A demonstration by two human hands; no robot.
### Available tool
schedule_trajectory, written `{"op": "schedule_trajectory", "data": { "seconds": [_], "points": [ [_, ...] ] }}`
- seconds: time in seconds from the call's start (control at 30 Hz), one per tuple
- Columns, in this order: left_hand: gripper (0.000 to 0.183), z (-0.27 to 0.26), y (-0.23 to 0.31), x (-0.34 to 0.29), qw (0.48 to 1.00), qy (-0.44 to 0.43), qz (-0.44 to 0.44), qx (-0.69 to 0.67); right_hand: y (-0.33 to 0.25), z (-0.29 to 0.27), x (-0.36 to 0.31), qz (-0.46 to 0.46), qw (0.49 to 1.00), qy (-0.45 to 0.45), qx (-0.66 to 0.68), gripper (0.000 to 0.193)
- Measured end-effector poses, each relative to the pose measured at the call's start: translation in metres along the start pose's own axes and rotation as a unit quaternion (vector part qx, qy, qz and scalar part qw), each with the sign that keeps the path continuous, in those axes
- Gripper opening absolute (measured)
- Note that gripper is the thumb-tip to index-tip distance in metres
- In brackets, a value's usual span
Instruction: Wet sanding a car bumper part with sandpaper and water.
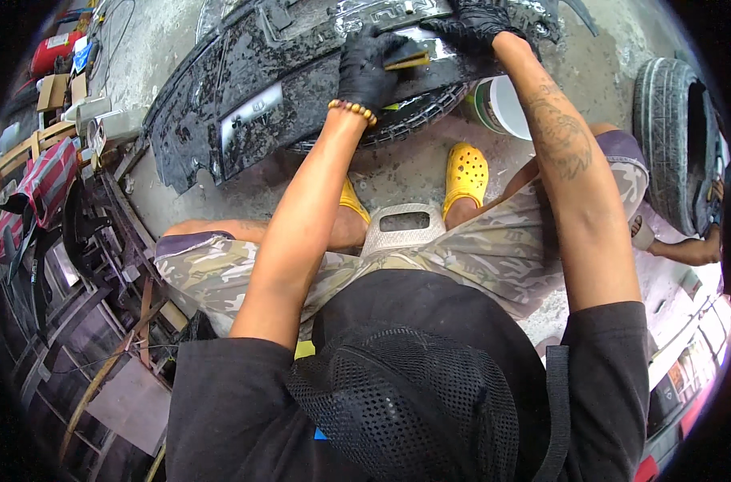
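Observation:
A large black car body panel (301, 68), wet and spotted with drops, lies across a tyre (413, 124) in front of me. My left hand (365, 68), in a black glove, rests on the panel with its fingers curled. A thin, stiff yellow-brown strip (408, 61) sticks out from those fingers; its exact kind is not clear. My right hand (479, 26), also gloved in black, lies farther right on the panel's upper part, fingers stretched toward the left one. Bright reflections show on the wet surface between the hands.
A white bucket (510, 108) stands beside the tyre, partly behind my right forearm. Another tyre (667, 136) stands at the right, near another person's hand (709, 245). Metal scraps and frames (84, 297) crowd the left, with a red cylinder (53, 55) farther back.

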State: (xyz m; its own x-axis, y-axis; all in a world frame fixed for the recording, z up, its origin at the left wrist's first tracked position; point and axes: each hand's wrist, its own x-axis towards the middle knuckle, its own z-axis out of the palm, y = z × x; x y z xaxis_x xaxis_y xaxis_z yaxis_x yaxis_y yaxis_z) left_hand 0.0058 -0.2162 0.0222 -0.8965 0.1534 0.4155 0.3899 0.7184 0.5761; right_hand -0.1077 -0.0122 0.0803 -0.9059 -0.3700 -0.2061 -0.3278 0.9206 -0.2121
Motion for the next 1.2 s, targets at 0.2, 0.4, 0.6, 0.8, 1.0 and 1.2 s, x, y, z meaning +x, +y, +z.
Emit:
{"op": "schedule_trajectory", "data": {
  "seconds": [0.2,0.4,0.6,0.8,1.0,1.2],
  "points": [
    [0.036,-0.027,-0.003,-0.014,0.999,-0.023,-0.026,0.005,0.020,0.015,0.013,0.031,0.998,-0.059,0.007,0.099],
    [0.044,-0.009,-0.012,0.013,0.998,-0.031,-0.033,-0.045,0.005,0.007,0.007,0.028,0.999,-0.035,-0.006,0.095],
    [0.042,-0.054,-0.026,-0.022,0.998,-0.039,0.026,-0.035,-0.001,-0.003,0.003,0.039,0.998,-0.039,-0.018,0.094],
    [0.039,-0.004,-0.021,0.019,0.998,-0.035,0.038,0.024,-0.005,0.002,0.010,0.044,0.998,-0.032,-0.044,0.095],
    [0.048,-0.075,-0.050,-0.046,0.997,-0.019,-0.042,0.055,-0.004,0.003,0.012,0.048,0.998,-0.030,-0.041,0.100],
    [0.052,-0.035,-0.036,-0.026,0.996,0.006,-0.075,0.038,-0.004,0.010,0.018,0.069,0.991,-0.053,-0.097,0.100]
  ]
}}
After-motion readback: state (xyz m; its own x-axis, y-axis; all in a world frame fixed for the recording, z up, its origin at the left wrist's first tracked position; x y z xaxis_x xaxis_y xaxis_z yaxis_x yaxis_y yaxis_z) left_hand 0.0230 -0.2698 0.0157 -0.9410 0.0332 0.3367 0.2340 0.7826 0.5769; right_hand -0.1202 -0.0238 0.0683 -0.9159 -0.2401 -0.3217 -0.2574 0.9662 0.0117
